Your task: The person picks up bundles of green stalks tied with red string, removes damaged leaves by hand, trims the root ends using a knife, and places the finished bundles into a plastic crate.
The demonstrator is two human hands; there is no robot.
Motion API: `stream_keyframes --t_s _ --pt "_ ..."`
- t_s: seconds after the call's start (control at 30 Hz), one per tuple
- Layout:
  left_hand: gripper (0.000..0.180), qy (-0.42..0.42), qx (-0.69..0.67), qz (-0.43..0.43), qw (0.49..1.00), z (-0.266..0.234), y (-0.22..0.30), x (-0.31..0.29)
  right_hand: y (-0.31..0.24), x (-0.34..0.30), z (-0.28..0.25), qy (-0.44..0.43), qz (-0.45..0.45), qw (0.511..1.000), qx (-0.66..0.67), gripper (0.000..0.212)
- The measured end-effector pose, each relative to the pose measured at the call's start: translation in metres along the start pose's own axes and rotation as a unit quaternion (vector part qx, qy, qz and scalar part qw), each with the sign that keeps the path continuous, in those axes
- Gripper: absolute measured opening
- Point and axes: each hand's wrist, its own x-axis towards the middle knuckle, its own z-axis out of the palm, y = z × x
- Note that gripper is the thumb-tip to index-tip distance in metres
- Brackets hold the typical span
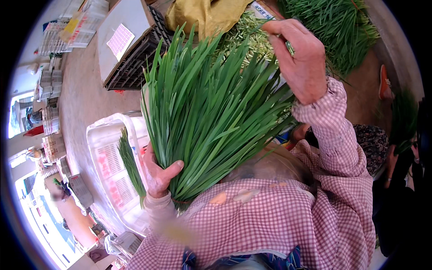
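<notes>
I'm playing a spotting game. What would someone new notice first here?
First, the big fan of green leaves in the middle, held low by the left grip. Next, the right grip, raised at upper right near the leaf tips. Then the yellow cloth at the top.

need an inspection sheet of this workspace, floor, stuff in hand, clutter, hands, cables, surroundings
Surface: brown floor; no worktop under the bunch.
Things in hand: large bunch of long green leaves, tips fanned out.
Clutter: white basket with a smaller green bunch; black crate under a pale board; yellow-brown cloth; green leaf pile.
Hands: left hand grips the bunch near its base; right hand raised by the leaf tips, hold unclear.
Cables: nothing seen.
Surroundings: stacked crates at left; orange shoe at right.
</notes>
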Motion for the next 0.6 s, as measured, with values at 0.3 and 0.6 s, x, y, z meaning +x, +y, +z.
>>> stream_keyframes --t_s 0.3,0.6 --pt "0.070 -0.007 -0.098 -0.038 0.994 -0.002 0.001 0.002 -0.049 0.002 0.035 -0.251 0.187 0.871 0.379 0.026" --pt "0.070 -0.012 -0.104 -0.052 0.993 -0.004 0.000 0.001 -0.051 0.016 0.052 -0.340 0.270 0.785 0.442 0.026"
